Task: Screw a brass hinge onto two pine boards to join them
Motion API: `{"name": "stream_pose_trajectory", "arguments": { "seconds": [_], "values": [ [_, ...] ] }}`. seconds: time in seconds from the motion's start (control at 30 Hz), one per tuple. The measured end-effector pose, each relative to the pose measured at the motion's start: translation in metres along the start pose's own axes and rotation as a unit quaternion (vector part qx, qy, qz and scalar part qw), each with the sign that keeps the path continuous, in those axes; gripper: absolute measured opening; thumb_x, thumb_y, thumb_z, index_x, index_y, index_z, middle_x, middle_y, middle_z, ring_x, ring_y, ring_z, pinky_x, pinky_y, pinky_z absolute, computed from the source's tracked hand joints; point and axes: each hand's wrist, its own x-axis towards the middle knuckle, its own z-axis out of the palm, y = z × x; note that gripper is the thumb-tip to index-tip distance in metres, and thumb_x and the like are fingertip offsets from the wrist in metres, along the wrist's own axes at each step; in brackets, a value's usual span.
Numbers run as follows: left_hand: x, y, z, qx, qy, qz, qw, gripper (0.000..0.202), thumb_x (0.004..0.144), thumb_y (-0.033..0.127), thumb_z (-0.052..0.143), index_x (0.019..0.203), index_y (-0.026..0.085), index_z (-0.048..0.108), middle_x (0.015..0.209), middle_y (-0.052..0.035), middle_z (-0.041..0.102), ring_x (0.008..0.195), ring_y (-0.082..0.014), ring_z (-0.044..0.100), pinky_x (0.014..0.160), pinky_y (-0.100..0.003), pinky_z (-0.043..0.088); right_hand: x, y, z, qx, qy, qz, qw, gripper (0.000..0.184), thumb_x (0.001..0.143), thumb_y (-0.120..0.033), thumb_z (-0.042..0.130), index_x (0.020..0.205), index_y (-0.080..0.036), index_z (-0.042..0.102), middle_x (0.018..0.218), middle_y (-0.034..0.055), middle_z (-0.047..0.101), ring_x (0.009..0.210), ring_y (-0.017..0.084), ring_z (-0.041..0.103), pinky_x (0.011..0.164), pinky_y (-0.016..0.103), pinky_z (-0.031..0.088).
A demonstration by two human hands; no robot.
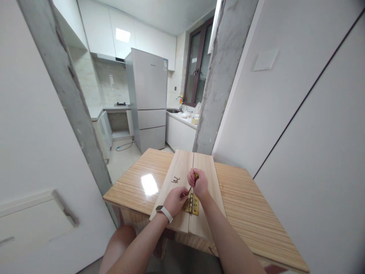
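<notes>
Two pale wooden boards (pixel 205 166) lie side by side on the table, a narrow gap between them. A brass hinge (pixel 195 205) lies across that gap near the front end. My right hand (pixel 199 182) is wrapped round the yellow-and-black handle of a screwdriver (pixel 196 176), whose thin shaft slants down to the hinge's left leaf. At the tip, my left hand (pixel 177 198) has its fingers pinched together over the hinge; what they hold is hidden. Several dark screws (pixel 175 179) lie loose on the left board, beyond my left hand.
The wood-grain table (pixel 245 198) extends to both sides of the boards. Bare grey door-frame edges rise at left and right, with a white wall (pixel 296 114) close on the right. Behind the table stand a grey fridge (pixel 149 83) and a kitchen counter; a cable (pixel 124 146) lies on the floor.
</notes>
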Motion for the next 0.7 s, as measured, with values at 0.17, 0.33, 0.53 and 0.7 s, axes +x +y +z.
{"name": "stream_pose_trajectory", "arguments": {
  "seconds": [0.17,0.33,0.53,0.7],
  "values": [
    [-0.0006,0.0003,-0.0011,0.004,0.000,-0.001,1.000,0.013,0.083,0.017,0.061,0.090,0.021,0.071,0.085,-0.0031,0.070,0.078,-0.0190,0.062,0.073,-0.028,0.046,0.0005,-0.0048,0.0006,-0.012,-0.074,0.035,0.997,0.034,0.078,-0.030,0.051,0.047,-0.023,0.038,0.040,-0.0050,0.032,0.038,0.009,0.025,0.042,0.025,0.017],
    [-0.0006,-0.0001,-0.0015,0.008,0.002,0.006,1.000,0.013,0.084,0.017,0.061,0.091,0.022,0.071,0.087,-0.0031,0.071,0.079,-0.0189,0.062,0.073,-0.028,0.046,0.0020,-0.0066,-0.0042,-0.012,-0.121,0.056,0.991,0.036,0.079,-0.032,0.051,0.046,-0.023,0.039,0.040,-0.0049,0.032,0.039,0.009,0.026,0.044,0.026,0.021],
    [-0.0006,-0.0031,0.0000,0.013,0.003,0.012,1.000,0.012,0.084,0.018,0.061,0.091,0.022,0.070,0.086,-0.0020,0.071,0.077,-0.0182,0.062,0.072,-0.028,0.046,0.0021,-0.0077,-0.0037,-0.017,-0.109,0.051,0.993,0.034,0.078,-0.031,0.050,0.046,-0.023,0.040,0.041,-0.0045,0.033,0.039,0.009,0.028,0.044,0.026,0.021],
    [-0.0004,-0.0054,0.0017,0.023,0.006,0.011,1.000,0.012,0.083,0.018,0.062,0.090,0.022,0.070,0.086,-0.0020,0.071,0.076,-0.0178,0.062,0.071,-0.027,0.045,-0.0006,-0.0061,0.0005,-0.040,-0.055,0.021,0.997,0.031,0.079,-0.031,0.050,0.050,-0.023,0.044,0.042,-0.0042,0.038,0.041,0.010,0.031,0.045,0.026,0.024]
  ]
}}
